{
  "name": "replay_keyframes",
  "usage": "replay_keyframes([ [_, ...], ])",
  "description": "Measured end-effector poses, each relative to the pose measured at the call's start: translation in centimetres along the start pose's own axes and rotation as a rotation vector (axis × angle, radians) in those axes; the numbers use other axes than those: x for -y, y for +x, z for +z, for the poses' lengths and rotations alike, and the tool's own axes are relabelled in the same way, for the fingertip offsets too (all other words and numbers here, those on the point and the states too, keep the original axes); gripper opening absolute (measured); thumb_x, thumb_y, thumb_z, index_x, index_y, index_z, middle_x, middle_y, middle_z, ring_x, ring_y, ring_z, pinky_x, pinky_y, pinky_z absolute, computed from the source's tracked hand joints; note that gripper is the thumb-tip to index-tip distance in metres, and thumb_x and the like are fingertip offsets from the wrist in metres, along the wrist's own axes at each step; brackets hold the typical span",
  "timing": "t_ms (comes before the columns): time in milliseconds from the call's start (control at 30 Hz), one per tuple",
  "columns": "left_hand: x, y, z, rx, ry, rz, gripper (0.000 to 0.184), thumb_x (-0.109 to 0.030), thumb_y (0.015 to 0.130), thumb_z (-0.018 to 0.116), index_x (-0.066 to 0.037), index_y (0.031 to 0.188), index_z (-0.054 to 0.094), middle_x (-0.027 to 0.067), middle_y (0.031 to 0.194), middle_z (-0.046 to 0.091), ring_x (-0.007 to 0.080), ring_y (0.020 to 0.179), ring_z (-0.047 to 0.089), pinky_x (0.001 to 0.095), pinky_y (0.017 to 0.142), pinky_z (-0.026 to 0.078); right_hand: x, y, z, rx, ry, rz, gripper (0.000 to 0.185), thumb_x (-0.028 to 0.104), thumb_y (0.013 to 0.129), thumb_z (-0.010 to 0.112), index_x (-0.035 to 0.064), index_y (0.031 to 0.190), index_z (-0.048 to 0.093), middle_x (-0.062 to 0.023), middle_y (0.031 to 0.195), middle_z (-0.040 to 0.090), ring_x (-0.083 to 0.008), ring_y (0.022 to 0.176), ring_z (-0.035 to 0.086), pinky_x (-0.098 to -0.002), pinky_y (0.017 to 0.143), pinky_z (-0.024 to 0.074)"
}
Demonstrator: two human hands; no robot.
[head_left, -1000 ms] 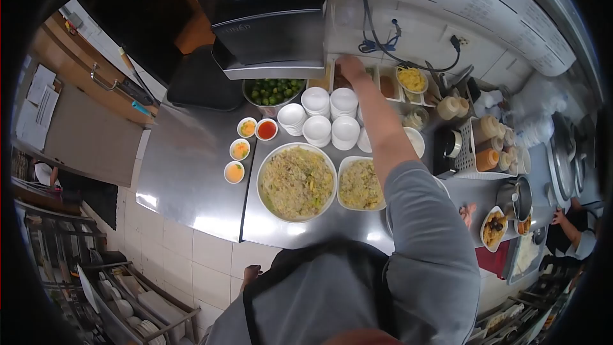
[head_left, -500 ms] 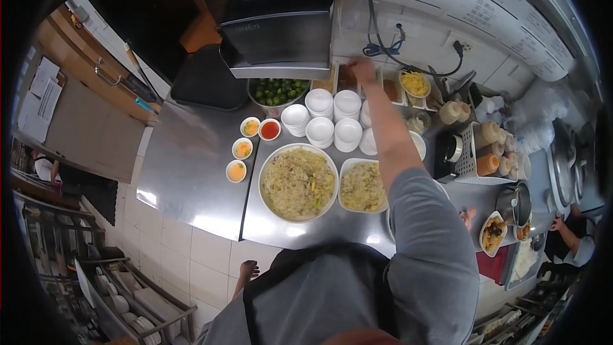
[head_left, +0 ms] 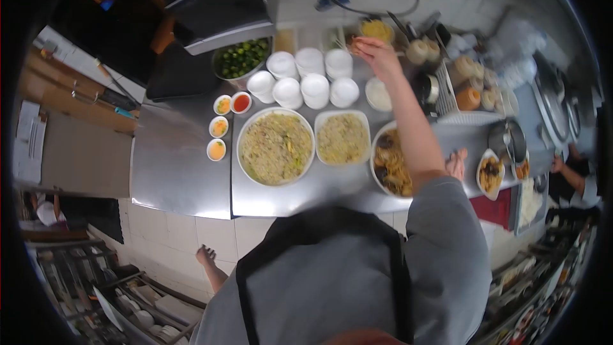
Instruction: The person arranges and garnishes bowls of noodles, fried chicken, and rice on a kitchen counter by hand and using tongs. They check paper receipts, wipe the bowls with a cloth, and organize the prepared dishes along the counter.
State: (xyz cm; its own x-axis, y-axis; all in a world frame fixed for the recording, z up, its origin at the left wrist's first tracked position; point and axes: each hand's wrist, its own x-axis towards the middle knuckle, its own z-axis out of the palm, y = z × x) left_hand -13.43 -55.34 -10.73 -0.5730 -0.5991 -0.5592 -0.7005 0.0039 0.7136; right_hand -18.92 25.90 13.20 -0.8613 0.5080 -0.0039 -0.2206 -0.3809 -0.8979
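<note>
My right hand (head_left: 375, 54) is raised over the back row of containers, its fingertips pinched on a small reddish-brown bit of food (head_left: 355, 43). Just left of it stand stacks of small white bowls (head_left: 338, 64), and behind is a bowl of yellow shreds (head_left: 377, 30). Below my right forearm a white dish of dark-topped noodles (head_left: 394, 169) is partly covered by the arm. A round bowl of fried rice (head_left: 276, 147) and a squarish one (head_left: 343, 137) sit to its left. My left hand (head_left: 205, 255) hangs low over the floor, empty, fingers loosely apart.
Small sauce cups (head_left: 218, 128) stand at the left by a bowl of green fruit (head_left: 242, 57). A white basket (head_left: 469, 105) holds bottles at the right. Another person's hand (head_left: 456, 163) rests at the counter edge, and a co-worker's arm (head_left: 571, 179) shows far right.
My right hand has come up out of the back container with a pinch of reddish-brown food. The view has shifted, uncovering the noodle dish. My left hand hangs farther out to the left.
</note>
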Motion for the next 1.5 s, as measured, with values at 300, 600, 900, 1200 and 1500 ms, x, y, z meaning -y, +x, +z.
replay_keyframes([
  [300, -18.5, -1.1, 2.8, -0.127, 0.135, 0.679, 0.027, -0.027, 0.084, 0.055, -0.004, 0.099, 0.057, 0.0067, 0.083, 0.061, 0.0160, 0.068, 0.059, 0.0280, 0.052, 0.046, 3.9, -22.1, -10.7, -0.045, -1.076, 0.131, 0.011, 0.005, 0.072, 0.061, 0.0007, 0.081, 0.065, -0.0078, 0.066, 0.063, -0.0129, 0.060, 0.060, -0.0241, 0.057, 0.0464],
  [600, -33.4, -20.8, 19.0, 0.450, -0.066, 1.216, 0.031, -0.024, 0.085, 0.056, -0.002, 0.107, 0.055, 0.0053, 0.099, 0.058, 0.0146, 0.088, 0.057, 0.0253, 0.074, 0.044, 5.1, -24.6, -15.1, -0.253, -1.554, 0.035, 0.021, 0.011, 0.067, 0.058, 0.0076, 0.086, 0.064, -0.0143, 0.081, 0.063, -0.0289, 0.077, 0.060, -0.0363, 0.069, 0.0477],
  [900, -42.5, -39.7, 24.4, 0.382, -0.244, 1.680, 0.021, -0.017, 0.081, 0.060, -0.003, 0.096, 0.063, 0.0048, 0.085, 0.063, 0.0087, 0.076, 0.056, 0.0221, 0.070, 0.044, -3.1, -30.1, -27.2, -0.388, -1.958, 0.228, 0.032, 0.009, 0.073, 0.049, -0.0045, 0.101, 0.052, -0.0206, 0.117, 0.047, -0.0330, 0.108, 0.047, -0.0387, 0.084, 0.0441],
  [1200, -55.0, -44.6, 32.3, 0.212, -0.272, 1.576, 0.039, -0.022, 0.074, 0.065, -0.001, 0.106, 0.056, 0.0114, 0.095, 0.061, 0.0217, 0.088, 0.058, 0.0286, 0.079, 0.042, 2.2, -27.5, -25.0, -0.489, -1.652, 0.008, 0.015, 0.012, 0.069, 0.055, 0.0050, 0.079, 0.063, -0.0195, 0.077, 0.062, -0.0360, 0.074, 0.060, -0.0403, 0.065, 0.0480],
  [1500, -53.3, -44.3, 30.8, 0.842, -0.684, 1.261, 0.048, 0.004, 0.064, 0.065, 0.005, 0.110, 0.049, 0.0106, 0.083, 0.062, 0.0173, 0.079, 0.057, 0.0266, 0.076, 0.042, 6.0, -25.0, -13.8, -0.391, -1.817, -0.055, 0.047, 0.022, 0.065, 0.069, 0.0091, 0.107, 0.055, -0.0181, 0.113, 0.050, -0.0327, 0.102, 0.051, -0.0383, 0.082, 0.0427],
])
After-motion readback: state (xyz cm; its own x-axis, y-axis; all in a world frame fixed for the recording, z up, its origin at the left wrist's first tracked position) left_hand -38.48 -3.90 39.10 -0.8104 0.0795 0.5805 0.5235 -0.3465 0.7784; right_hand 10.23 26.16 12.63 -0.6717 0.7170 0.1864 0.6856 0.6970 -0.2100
